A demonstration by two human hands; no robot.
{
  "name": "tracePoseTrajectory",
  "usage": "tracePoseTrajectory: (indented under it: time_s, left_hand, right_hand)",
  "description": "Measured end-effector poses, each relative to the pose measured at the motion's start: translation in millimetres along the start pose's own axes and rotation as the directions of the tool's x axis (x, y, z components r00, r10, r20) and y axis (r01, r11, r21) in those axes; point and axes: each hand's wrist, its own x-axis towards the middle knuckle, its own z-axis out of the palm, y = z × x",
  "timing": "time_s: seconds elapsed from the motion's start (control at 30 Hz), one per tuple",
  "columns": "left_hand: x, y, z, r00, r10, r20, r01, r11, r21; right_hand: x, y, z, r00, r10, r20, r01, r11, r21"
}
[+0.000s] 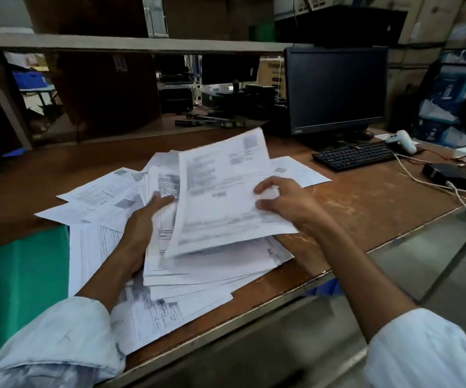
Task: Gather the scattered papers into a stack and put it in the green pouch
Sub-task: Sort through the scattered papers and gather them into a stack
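The person stands at the counter (pixel 366 203) with both hands in the papers. The left hand (pixel 142 222) grips a stack (pixel 198 264) by its left edge, thumb laid on top and the other fingers hidden beneath. The stack's near end rests on more sheets on the counter.

The right hand (pixel 285 200) pinches a bundle (pixel 220 197) at its right edge, with the fingers (pixel 265 187) curled over the top and the thumb just below them. The bundle is tilted above the stack, far end higher and near edge low over it. Its print is too blurred to read.

Loose papers (pixel 100 191) lie fanned out and overlapping to the left of the hands and behind them. One sheet (pixel 296 170) pokes out to the right behind the bundle, and more lie under the left forearm at the counter's near edge.

The green pouch (pixel 16 275) lies flat at the left end of the counter, its right edge against the nearest sheet. I cannot tell whether it is open.

Off to the right stands a dark monitor (pixel 335 88) with a keyboard (pixel 355 156) in front of it. A white scanner (pixel 402 140) lies just beside the keyboard, and a black box (pixel 444 172) with cables sits near the counter's right edge.
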Motion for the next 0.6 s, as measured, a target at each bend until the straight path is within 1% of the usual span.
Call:
tracePoseTrajectory:
  time_s: [0.03,0.1,0.13,0.17,0.2,0.27,0.3,0.33,0.37,0.4,0.43,0.47,0.5,0.53,0.6]
  left_hand:
    - [0,1,0,1.000,-0.031,-0.004,0.031,0.998,-0.056]
    - [2,3,0,0.998,-0.061,0.029,0.065,0.984,-0.169]
    - [3,2,-1,0.997,-0.061,0.054,0.070,0.981,-0.181]
    - [3,0,-4,0.996,-0.050,0.080,0.061,0.989,-0.132]
    - [4,-2,-6,0.995,-0.035,0.095,0.040,0.998,-0.043]
    - [4,-4,-7,0.997,0.002,0.076,-0.010,0.994,0.110]
    - [4,-4,-6,0.997,0.031,0.067,-0.040,0.990,0.135]
    - [4,-4,-5,0.996,0.051,0.074,-0.060,0.991,0.120]
    - [5,-3,-5,0.996,0.044,0.077,-0.051,0.995,0.087]
    - [8,-5,-6,0.996,0.040,0.084,-0.045,0.997,0.060]
    - [9,-5,-6,0.996,0.038,0.082,-0.043,0.997,0.063]
    - [10,-5,-6,0.997,0.035,0.070,-0.041,0.996,0.079]
    - [10,-4,-6,0.998,0.030,0.054,-0.035,0.995,0.096]
    - [10,-4,-5,0.999,0.031,0.039,-0.035,0.995,0.098]
    - [10,-4,-4,0.999,0.032,0.020,-0.033,0.995,0.098]
  right_hand:
    - [2,0,11,0.999,0.020,0.050,-0.018,0.999,-0.039]
    - [4,0,26,0.991,0.060,0.123,-0.037,0.984,-0.175]
    - [8,2,32,0.985,0.078,0.152,-0.046,0.978,-0.205]
    - [11,3,36,0.981,0.091,0.174,-0.056,0.978,-0.199]
    - [14,4,37,0.977,0.102,0.189,-0.067,0.981,-0.183]
    - [25,4,33,0.971,0.105,0.214,-0.059,0.976,-0.210]
    - [33,5,31,0.977,0.084,0.198,-0.034,0.969,-0.243]
    - [40,8,28,0.988,0.049,0.146,-0.007,0.960,-0.281]
    - [48,13,27,0.997,0.020,0.075,0.006,0.940,-0.341]
    - [54,21,25,0.999,0.008,0.035,0.008,0.898,-0.439]
    - [57,28,24,0.998,0.029,0.064,0.012,0.829,-0.559]
    - [56,35,25,0.989,0.076,0.127,0.027,0.754,-0.657]
    - [54,41,24,0.976,0.118,0.182,0.049,0.697,-0.715]
    - [51,45,22,0.968,0.139,0.207,0.062,0.671,-0.739]
    - [45,48,11,0.969,0.151,0.197,0.039,0.692,-0.721]
